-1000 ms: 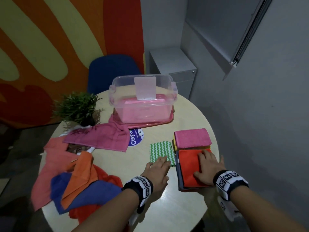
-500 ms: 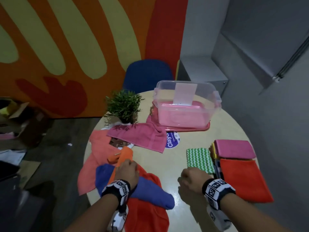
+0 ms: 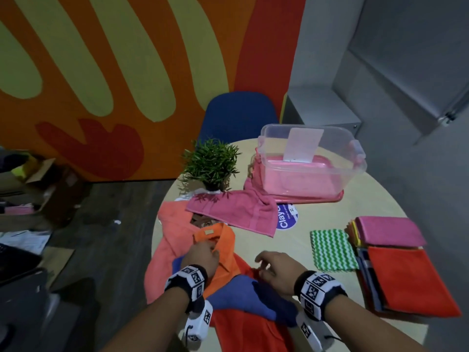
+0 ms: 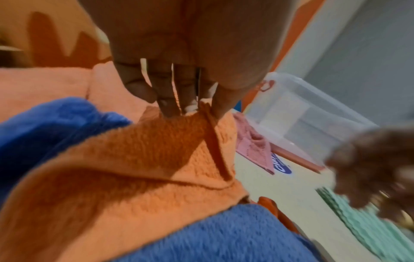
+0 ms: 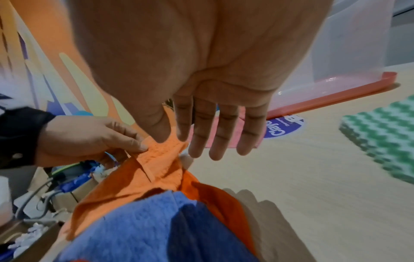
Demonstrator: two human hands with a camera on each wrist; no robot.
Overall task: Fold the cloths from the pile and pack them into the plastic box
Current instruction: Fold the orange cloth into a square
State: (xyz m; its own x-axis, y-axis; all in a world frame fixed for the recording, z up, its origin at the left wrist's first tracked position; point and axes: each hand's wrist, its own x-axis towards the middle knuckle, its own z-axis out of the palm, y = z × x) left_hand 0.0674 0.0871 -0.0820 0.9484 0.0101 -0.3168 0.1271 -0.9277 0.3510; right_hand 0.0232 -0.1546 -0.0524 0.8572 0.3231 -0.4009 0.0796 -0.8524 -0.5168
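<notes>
Two hands work at the pile (image 3: 203, 280) by the table's (image 3: 291, 245) near left edge. Left hand (image 3: 201, 257) pinches the orange cloth (image 3: 223, 252) at its hem; right hand (image 3: 276, 269) hovers beside it with fingers straight — it holds nothing. Clear box (image 3: 312, 161) stands at the far edge, folded stack (image 3: 396, 255) at the right edge.
</notes>
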